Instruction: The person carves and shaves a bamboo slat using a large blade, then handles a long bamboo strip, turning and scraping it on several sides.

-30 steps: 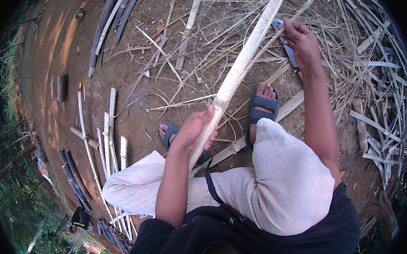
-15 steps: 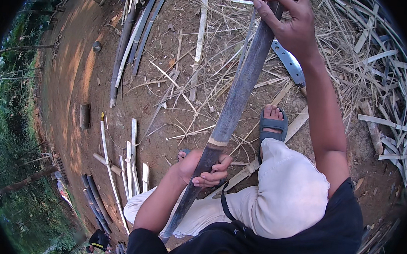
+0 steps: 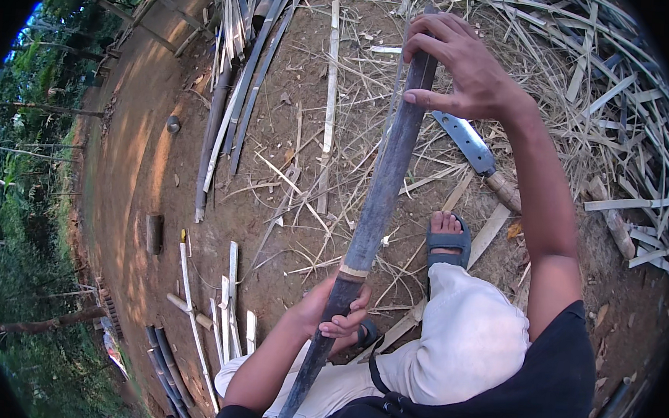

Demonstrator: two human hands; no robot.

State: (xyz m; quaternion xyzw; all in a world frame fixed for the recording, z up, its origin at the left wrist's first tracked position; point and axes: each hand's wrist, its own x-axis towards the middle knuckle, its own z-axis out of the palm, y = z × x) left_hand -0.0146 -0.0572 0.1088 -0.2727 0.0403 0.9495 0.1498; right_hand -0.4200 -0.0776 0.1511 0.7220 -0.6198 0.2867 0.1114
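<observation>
As seen in the head view, you hold a dark bamboo length (image 3: 381,196) before your body, above the ground, with its near end beside your dark shirt (image 3: 483,402). Your left hand (image 3: 314,309) is wrapped around it just below the pale node ring (image 3: 353,272), fingers closed over the upper face. Your right hand (image 3: 465,71) is at the far end, fingers arched across it and thumb spread well apart from them; whether they press on the bamboo, you are advised, cannot be told. On progress: the visible face carries its dark skin nearly whole, while a pale slat (image 3: 329,117) on the far ground and a heap of strips (image 3: 633,82) at far right suggest, in judgement, that other pieces are already split. How much remains on the hidden underside cannot be established. The knife (image 3: 465,143) lies right of the bamboo, in neither hand. On orientation: the long axis slants from near left to far right, nearly straight away from you, the far end leaning right.
</observation>
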